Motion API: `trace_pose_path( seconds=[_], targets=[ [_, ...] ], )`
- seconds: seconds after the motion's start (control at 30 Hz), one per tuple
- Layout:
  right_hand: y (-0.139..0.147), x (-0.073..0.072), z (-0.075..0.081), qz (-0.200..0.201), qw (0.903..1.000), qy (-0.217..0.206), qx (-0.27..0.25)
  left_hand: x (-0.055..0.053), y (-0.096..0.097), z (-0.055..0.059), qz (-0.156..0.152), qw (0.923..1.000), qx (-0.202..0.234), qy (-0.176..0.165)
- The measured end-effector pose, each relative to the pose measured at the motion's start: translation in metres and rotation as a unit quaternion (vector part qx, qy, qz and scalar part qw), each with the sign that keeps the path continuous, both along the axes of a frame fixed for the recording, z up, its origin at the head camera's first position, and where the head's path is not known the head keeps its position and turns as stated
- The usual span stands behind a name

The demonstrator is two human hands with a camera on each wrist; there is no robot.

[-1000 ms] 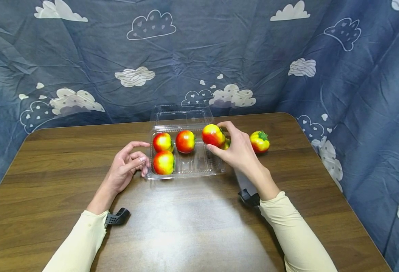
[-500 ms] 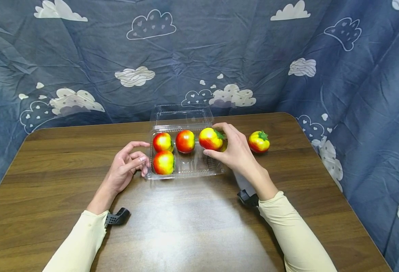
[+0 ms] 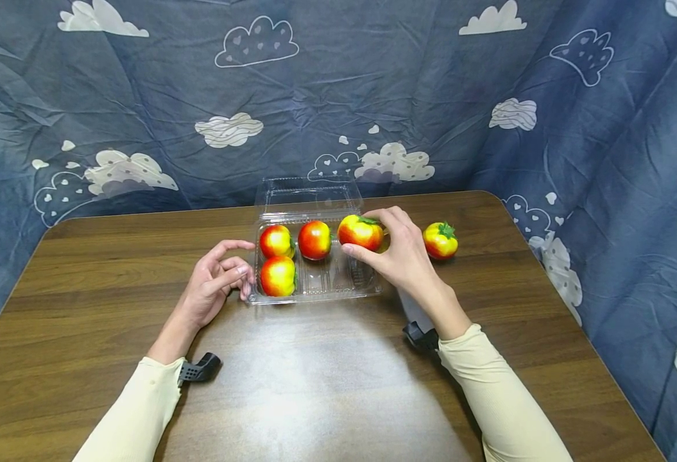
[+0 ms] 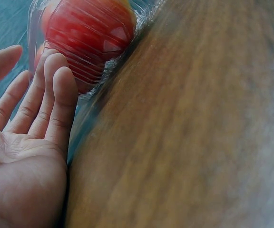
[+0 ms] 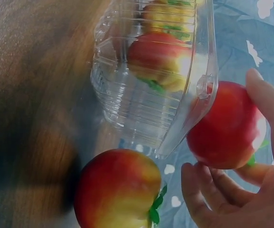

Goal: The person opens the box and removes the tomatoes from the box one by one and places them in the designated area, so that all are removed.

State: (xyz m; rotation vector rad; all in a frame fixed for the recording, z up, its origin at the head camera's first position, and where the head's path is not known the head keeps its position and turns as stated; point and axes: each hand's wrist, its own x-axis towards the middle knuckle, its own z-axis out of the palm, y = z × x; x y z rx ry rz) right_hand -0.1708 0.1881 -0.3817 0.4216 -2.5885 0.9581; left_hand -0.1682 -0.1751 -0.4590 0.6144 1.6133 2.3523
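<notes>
Just changed: held fruit (image 3: 360, 232) got rolled in the right hand (image 3: 403, 251), green leaves (image 3: 368, 220) now lying along its top. For the work in hand that reads as fixing its orientation; it isn't seated. Right thumb and fingers pinch it at the rear right of the clear container (image 3: 315, 298); right wrist view puts it above the edge, not down in a compartment. Versus a second ago: leaves were mostly hidden on the fruit's right side, more red faced the camera; position nearly the same. Left hand (image 3: 214, 282) unmoved, fingers relaxed, gripping nothing, tips at the container's left wall; contact looks likely but the angle is poor. Rear-left fruit (image 3: 275, 242), front-left fruit (image 3: 277, 276) and rear-middle fruit (image 3: 314, 240) sit in the container as before. Lid (image 3: 309, 196) is flipped back, same as earlier. Loose fruit (image 3: 440, 241) stays on the worktop (image 3: 124, 282), right of the right hand.
</notes>
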Motion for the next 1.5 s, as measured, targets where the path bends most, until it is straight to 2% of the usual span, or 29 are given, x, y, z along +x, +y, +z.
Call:
trace_pose_path(
  seconds=[0.67,1.03,1.33,1.5],
  targets=[
    [0.007,-0.004,0.000,-0.027,0.9983,0.046,-0.025,0.001,0.000,0.001,0.003,1.0000,-0.004,-0.004],
    [0.015,-0.006,0.004,-0.037,0.9982,0.034,-0.032,0.000,0.000,0.001,-0.002,1.0000,0.005,0.001],
    [0.035,-0.012,0.006,-0.069,0.9966,0.032,-0.030,0.001,0.000,0.000,0.002,1.0000,-0.001,0.000],
    [0.052,-0.015,0.012,-0.110,0.9924,0.045,-0.033,0.001,0.000,0.000,0.007,0.9999,-0.005,-0.006]
  ],
)
